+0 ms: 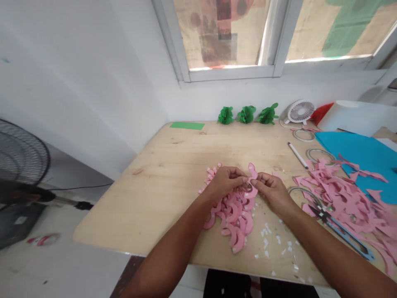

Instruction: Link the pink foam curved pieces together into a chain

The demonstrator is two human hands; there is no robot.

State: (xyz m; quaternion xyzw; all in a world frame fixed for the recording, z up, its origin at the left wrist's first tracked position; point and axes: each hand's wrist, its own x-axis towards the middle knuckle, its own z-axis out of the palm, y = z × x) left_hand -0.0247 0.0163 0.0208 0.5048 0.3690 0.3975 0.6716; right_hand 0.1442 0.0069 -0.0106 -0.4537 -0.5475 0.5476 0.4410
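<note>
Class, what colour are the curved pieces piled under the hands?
Pink: the curved cut-out pieces, clearest in head view.

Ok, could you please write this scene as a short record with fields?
left hand: pinches curved pink paper piece
right hand: pinches the same piece
below hands: pile of pink crescent paper pieces on pale wooden table
right side: blue-handled scissors among pink paper scraps
far edge: three green paper balls, small white fan

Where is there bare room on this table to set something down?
The left half of the table is bare, from the green sheet down to the near edge, left of the pink pile. A bare strip also runs between the green paper balls and the held pink piece. The right side is crowded: pink scraps, scissors, blue sheet.
</note>
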